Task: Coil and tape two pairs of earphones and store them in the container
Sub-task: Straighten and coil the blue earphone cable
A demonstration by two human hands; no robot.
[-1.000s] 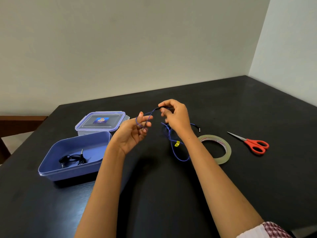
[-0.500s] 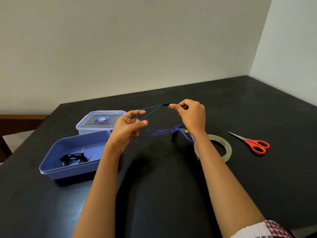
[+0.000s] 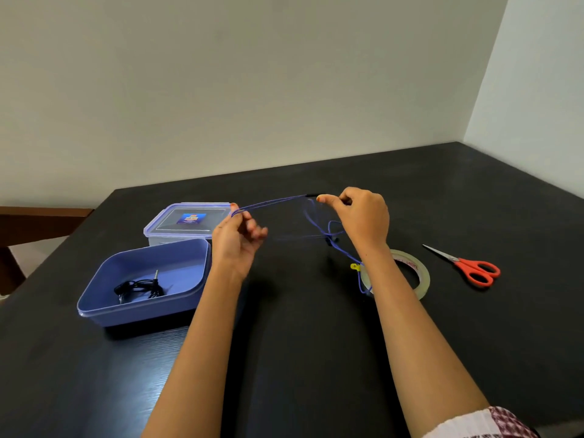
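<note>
Blue cord (image 3: 271, 202) runs from left hand's (image 3: 237, 245) fingers (image 3: 236, 215) to right hand's (image 3: 363, 219).

1. Red-handled scissors (image 3: 471, 267): flat on tabletop, well to R of right hand (image 3: 363, 216), blades closed.
2. Black table (image 3: 300, 358): under both hands, faint wood grain.
3. Brown wooden furniture (image 3: 38, 219): far L of left hand (image 3: 235, 245), past table edge.
4. Plain wall (image 3: 252, 90) behind hands.

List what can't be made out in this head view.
Head view only:
- Tape roll: partly hidden behind the right forearm.
- Black earphones in the container: too small to tell whether they are taped.
- Lid label: print too small to read.
- Blue earphones: blurred loops below the right hand; earbuds cannot be picked out.
</note>
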